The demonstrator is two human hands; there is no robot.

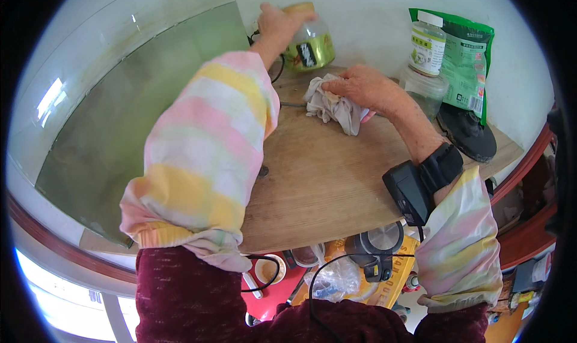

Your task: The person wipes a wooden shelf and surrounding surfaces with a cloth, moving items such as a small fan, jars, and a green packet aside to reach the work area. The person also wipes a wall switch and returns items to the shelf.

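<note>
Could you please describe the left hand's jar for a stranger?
At the wooden tabletop's far edge, near the white wall, the left hand holds the jar. Its yellow lid and black label patch set it apart from the clear container.

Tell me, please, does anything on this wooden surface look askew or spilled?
The yellow-lidded jar looks slightly tilted, but the left hand holds it near the top. At right, the white-capped bottle stands on a clear jar, perhaps a precarious stack. I see no spill.

a wooden tabletop (318,190) carries a clear tub (428,89); right of the tub lies a flat black object (472,137), left a crumpled white cloth (336,110), far left a greenish tank (129,121).
</note>
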